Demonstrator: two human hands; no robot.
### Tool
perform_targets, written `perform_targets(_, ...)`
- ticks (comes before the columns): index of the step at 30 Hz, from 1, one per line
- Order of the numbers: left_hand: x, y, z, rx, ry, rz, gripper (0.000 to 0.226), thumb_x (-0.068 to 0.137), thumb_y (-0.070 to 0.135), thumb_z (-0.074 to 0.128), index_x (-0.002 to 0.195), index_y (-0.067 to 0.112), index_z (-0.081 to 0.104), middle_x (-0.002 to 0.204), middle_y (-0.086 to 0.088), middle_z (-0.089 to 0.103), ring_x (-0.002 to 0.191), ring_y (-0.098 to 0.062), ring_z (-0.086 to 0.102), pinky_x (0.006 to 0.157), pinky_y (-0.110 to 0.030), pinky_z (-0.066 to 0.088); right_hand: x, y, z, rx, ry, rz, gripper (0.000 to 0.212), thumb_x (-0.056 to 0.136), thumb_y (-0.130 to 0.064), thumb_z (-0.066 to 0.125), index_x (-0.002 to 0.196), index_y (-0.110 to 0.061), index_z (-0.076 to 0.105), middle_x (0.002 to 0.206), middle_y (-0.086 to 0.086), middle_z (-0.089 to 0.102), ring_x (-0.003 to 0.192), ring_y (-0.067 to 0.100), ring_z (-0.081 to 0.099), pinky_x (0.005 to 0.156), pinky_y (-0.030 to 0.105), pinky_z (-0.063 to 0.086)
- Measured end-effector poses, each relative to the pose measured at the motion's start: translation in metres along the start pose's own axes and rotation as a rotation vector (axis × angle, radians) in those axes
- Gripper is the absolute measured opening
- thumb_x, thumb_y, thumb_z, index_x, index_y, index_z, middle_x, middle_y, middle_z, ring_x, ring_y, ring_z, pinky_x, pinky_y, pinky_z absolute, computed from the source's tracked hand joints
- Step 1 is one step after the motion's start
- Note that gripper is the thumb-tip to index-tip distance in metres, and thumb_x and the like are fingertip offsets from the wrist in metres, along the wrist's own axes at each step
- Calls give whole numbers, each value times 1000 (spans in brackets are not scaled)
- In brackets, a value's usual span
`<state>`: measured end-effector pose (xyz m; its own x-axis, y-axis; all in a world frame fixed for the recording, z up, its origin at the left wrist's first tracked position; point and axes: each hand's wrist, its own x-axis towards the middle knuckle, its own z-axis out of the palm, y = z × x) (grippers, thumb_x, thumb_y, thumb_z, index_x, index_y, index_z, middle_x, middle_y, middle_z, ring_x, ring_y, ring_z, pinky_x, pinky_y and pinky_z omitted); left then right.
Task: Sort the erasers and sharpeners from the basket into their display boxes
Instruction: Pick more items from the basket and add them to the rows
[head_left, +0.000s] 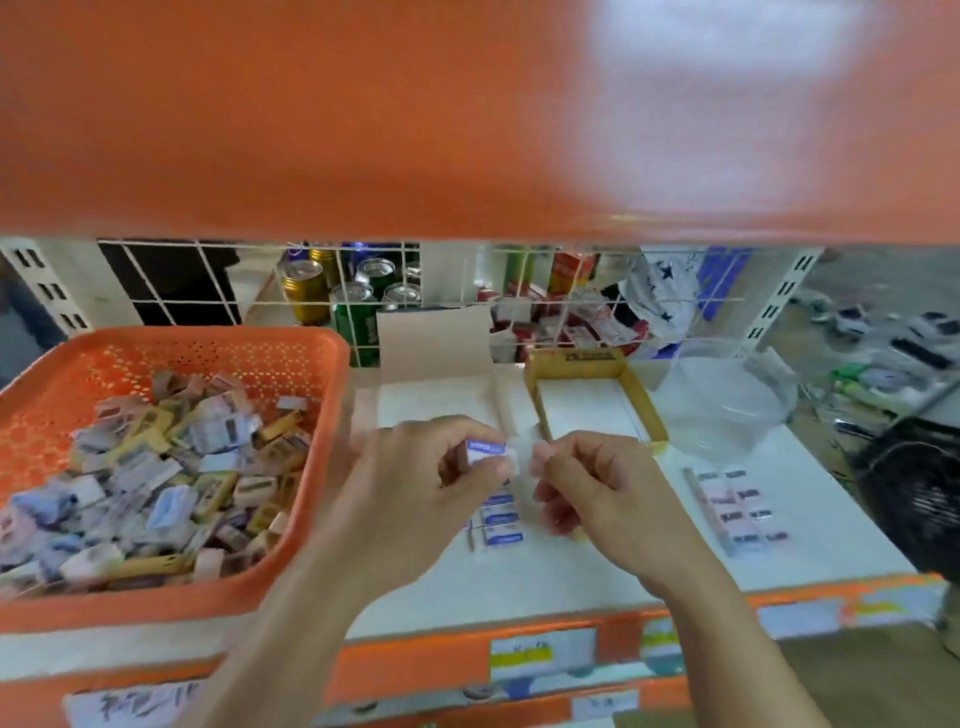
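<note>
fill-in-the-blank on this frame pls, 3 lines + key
The left hand grips a small ____ with a blue label.
The basket is ____ in colour.
The basket sits to the ____ of the yellow-edged box.
Missing words: eraser; orange; left.

Only arms showed, tbh. Bare left hand (415, 467): slim build, nothing fancy. Bare right hand (597, 488): nails (540, 451) looked trimmed short. Then left forearm (291, 623), uncovered all way to frame edge, lean. Then right forearm (727, 639), same deal, uncovered to bottom edge. Footage was soft, finer detail couldn't be read.
</note>
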<state>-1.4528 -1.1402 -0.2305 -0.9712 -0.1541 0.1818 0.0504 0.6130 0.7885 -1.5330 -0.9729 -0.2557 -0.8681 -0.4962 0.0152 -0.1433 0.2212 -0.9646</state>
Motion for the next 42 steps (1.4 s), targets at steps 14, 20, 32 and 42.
perform_targets(14, 23, 38, 129, 8, -265, -28, 14, 89, 21, 63, 96, 33, 64, 65, 21, 45, 61, 13, 45, 55, -10, 32, -42, 47, -113, -134, 199, 119, 35, 70, 7, 71, 80, -25, 69, 75, 0, 68, 69, 28, 63, 66, 37, 53)
perform_targets(20, 29, 49, 156, 67, -280, -26, 10, 90, 26, 63, 100, 28, 67, 78, 18, 50, 66, 18, 46, 59, -2, 33, -47, 62, -146, -280, 137, 118, 44, 83, 6, 58, 96, -35, 69, 69, -33, 63, 61, -9, 55, 60, 8, 37)
perform_targets(32, 30, 58, 184, 31, -250, -148, 10, 86, 32, 66, 76, 34, 65, 70, 23, 59, 69, 13, 53, 56, -8, 35, -52, 63, -175, -263, -89, 129, 24, 76, 1, 73, 75, -24, 75, 69, -9, 67, 61, 5, 56, 58, 14, 41)
perform_targets(42, 29, 59, 187, 12, -228, -175, 11, 84, 29, 69, 74, 32, 64, 56, 27, 54, 56, 7, 49, 52, -10, 35, -56, 61, -179, -438, -104, 135, 13, 73, -16, 77, 68, -25, 68, 64, -10, 62, 54, 0, 49, 53, 13, 40)
